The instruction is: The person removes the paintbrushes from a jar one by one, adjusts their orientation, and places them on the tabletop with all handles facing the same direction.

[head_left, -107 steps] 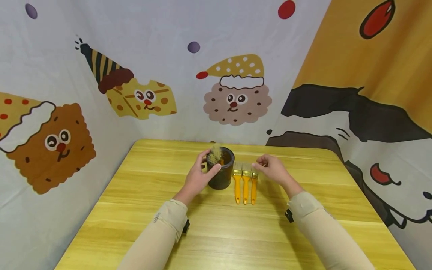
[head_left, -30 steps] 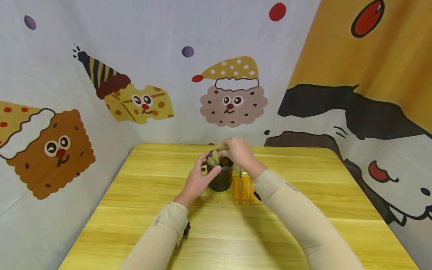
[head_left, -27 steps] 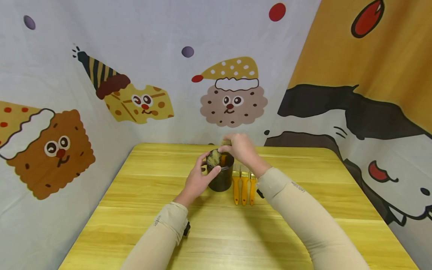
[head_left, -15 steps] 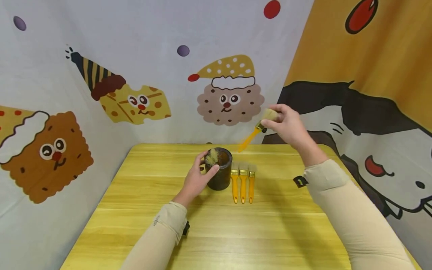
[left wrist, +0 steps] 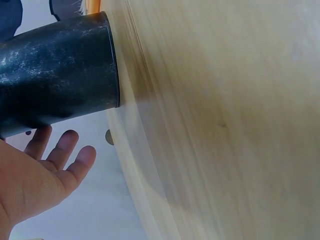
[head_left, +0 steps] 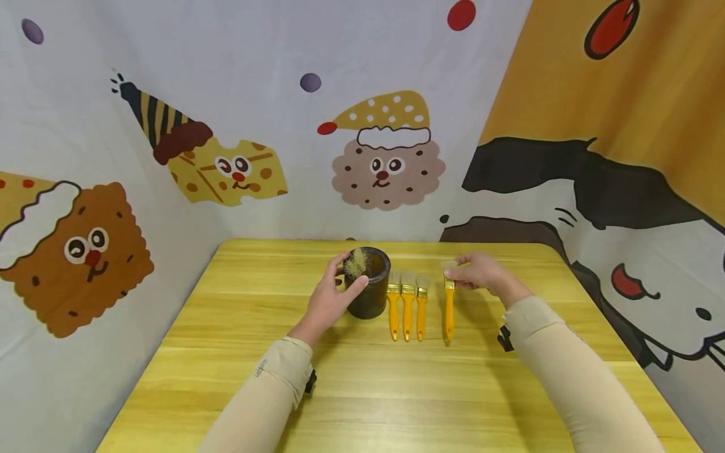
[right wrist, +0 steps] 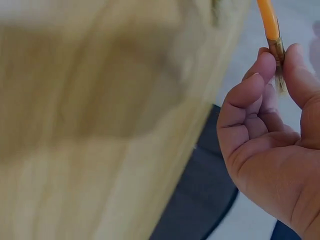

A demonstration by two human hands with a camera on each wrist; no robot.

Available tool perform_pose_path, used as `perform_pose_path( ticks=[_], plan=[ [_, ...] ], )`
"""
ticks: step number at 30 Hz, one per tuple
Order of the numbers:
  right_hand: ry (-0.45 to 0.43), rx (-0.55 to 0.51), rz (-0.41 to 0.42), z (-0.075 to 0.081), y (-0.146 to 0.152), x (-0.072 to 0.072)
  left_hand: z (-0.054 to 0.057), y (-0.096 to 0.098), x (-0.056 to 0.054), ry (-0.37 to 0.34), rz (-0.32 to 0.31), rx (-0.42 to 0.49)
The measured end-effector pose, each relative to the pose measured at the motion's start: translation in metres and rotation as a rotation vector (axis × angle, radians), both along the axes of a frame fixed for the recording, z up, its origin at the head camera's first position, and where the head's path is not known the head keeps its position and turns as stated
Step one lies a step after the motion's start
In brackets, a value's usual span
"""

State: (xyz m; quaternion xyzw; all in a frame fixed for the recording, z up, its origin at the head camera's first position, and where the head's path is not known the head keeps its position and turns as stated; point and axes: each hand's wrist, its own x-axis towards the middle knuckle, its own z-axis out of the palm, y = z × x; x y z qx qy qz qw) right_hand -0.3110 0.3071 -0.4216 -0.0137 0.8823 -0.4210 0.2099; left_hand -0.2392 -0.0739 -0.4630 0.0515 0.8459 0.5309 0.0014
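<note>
Your left hand [head_left: 330, 297] clasps the pot [head_left: 370, 303], probably steadying it; and right of that pot, beyond three brushes [head_left: 407, 318], your right hand [head_left: 483, 272] pinches a fourth brush [head_left: 450, 311] near its bristle end.

The head view is evenly lit; a pale sheen is spread over the near middle of the tabletop [head_left: 368, 409], and soft shadows are thrown on it beside the left sleeve [head_left: 255, 390] and the right sleeve [head_left: 578, 371]. Shapes are stretched toward the edges. In the left wrist view the can [left wrist: 60, 70] is rendered dark; in the dimmer right wrist view the shadowed tabletop is blurred, the right hand [right wrist: 270, 160] being shown more sharply.
</note>
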Motion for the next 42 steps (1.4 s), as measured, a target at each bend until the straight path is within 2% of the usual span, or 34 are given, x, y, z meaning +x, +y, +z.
perform_pose_path(
  ticks=[4,13,20,24,30,42],
  plan=[
    [-0.028,-0.011,0.012,-0.016,-0.009,0.000,0.000,0.000,0.000,0.001,-0.004,0.000],
    [-0.033,-0.023,-0.033,-0.033,-0.017,-0.002,0.000,0.000,0.000,-0.002,-0.002,0.001],
    [0.047,0.051,-0.052,-0.059,-0.017,-0.004,-0.002,0.002,0.001,-0.002,0.000,-0.004],
    [0.101,0.112,-0.031,-0.071,-0.018,-0.007,-0.003,0.002,0.001,-0.010,0.007,-0.007],
    [0.132,0.151,-0.034,-0.068,-0.024,-0.005,0.000,0.001,0.001,-0.003,0.012,-0.003],
    [0.103,0.147,-0.039,-0.071,-0.025,-0.005,-0.002,0.000,0.001,0.003,0.008,0.000]
  ],
)
